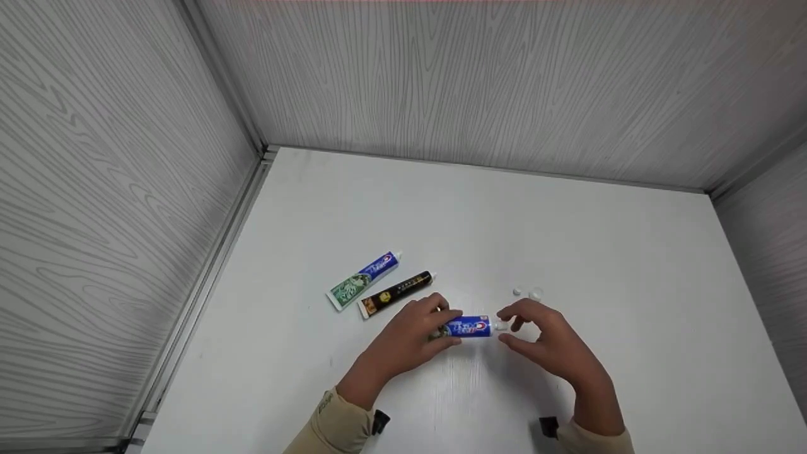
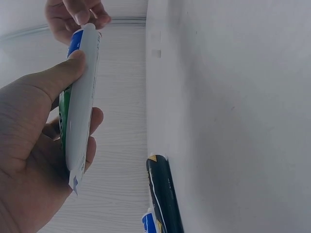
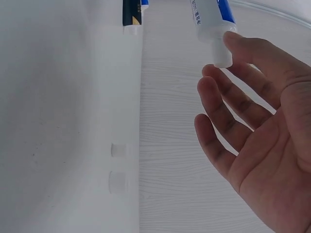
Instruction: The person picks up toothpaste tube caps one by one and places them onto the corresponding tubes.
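Observation:
My left hand point(image 1: 413, 334) grips a blue, green and white toothpaste tube point(image 1: 471, 326), its thumb along one side and fingers round the other. The tube is raised off the table, nozzle end to the right. A whitish cap point(image 3: 222, 53) sits on that end. Around the cap my right hand point(image 1: 547, 337) is spread, thumb and fingertips close on either side; the head view shows small gaps there. In the right wrist view its other fingers are loosely bent and hold nothing. Part of the tube's tail is hidden by the left hand in the head view.
Left of the hands lie a black toothpaste tube point(image 1: 397, 294) and another blue-green tube point(image 1: 364, 280). Two small loose caps, one white point(image 1: 517, 291) and one larger and translucent point(image 1: 536, 294), stand beyond the right hand. Grey wood-grain panels point(image 1: 441, 82) enclose the white table point(image 1: 492, 221).

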`<state>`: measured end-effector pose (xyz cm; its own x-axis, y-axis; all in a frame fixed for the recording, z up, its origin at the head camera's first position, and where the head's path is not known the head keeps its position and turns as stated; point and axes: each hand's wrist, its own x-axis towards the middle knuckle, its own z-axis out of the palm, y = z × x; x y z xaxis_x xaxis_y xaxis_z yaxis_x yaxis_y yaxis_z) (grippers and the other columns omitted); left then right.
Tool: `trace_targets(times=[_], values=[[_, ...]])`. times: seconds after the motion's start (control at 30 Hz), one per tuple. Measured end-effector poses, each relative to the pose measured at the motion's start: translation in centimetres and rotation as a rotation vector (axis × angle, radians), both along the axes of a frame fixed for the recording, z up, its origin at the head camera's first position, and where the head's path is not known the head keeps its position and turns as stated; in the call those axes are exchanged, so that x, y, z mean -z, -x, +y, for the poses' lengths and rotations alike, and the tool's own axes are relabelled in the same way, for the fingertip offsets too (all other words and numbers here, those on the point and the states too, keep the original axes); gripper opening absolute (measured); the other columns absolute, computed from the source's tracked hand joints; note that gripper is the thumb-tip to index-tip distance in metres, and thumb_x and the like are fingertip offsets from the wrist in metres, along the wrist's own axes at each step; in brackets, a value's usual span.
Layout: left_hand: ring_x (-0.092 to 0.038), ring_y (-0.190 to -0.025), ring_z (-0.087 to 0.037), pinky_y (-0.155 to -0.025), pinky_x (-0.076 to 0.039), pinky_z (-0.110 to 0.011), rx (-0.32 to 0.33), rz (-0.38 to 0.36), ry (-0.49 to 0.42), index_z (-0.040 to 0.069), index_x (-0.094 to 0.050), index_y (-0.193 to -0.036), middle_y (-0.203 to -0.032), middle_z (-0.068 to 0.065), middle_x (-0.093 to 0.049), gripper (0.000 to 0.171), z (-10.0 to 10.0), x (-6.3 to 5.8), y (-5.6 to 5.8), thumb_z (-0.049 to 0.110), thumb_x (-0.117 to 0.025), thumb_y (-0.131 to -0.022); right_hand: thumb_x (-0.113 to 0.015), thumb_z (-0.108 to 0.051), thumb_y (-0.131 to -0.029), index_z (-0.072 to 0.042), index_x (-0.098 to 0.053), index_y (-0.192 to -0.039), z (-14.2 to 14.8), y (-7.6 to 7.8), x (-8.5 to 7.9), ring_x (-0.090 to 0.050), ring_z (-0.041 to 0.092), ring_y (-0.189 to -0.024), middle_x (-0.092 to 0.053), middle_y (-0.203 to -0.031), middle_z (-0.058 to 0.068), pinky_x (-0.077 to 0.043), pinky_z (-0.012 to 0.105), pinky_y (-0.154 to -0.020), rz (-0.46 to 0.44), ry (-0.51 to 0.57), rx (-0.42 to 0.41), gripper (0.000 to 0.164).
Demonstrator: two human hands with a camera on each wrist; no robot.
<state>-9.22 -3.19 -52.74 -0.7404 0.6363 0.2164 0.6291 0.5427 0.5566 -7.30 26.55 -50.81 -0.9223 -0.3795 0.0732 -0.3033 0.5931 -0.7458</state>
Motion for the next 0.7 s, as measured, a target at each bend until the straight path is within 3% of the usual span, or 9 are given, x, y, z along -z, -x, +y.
trace_targets(times=[0.23,0.47,0.7], values=[[-0.052,-0.092,-0.010,-0.085,-0.047,-0.029,0.013,0.006,-0.020,0.018,-0.070,-0.140,-0.117,0.003,-0.059,0.045,0.08,0.21,0.01,0.042,-0.072,-0.102,-0.083,-0.001,-0.090,-0.017,-0.074,-0.112,-0.05,0.09,0.10,-0.069,0.009,-0.094,-0.073,-0.109,-0.008,-0.061,0.044,-0.084,0.028,0.004,-0.012,0.029],[-0.051,-0.092,-0.012,-0.085,-0.047,-0.032,-0.003,-0.012,-0.017,0.016,-0.070,-0.140,-0.117,0.001,-0.059,0.046,0.00,0.19,0.00,0.042,-0.072,-0.102,-0.075,-0.016,-0.101,-0.015,-0.076,-0.119,0.01,0.25,0.13,-0.066,0.008,-0.095,-0.077,-0.114,-0.007,-0.059,0.036,-0.086,-0.024,-0.019,-0.018,0.019],[-0.051,-0.092,-0.011,-0.086,-0.047,-0.030,-0.002,-0.002,-0.018,0.017,-0.070,-0.141,-0.117,0.003,-0.059,0.046,-0.11,0.25,-0.03,0.043,-0.071,-0.102,-0.071,-0.028,-0.105,-0.021,-0.078,-0.121,0.04,0.32,0.07,-0.068,0.009,-0.101,-0.076,-0.114,-0.013,-0.057,0.031,-0.090,-0.078,-0.038,-0.007,0.019]])
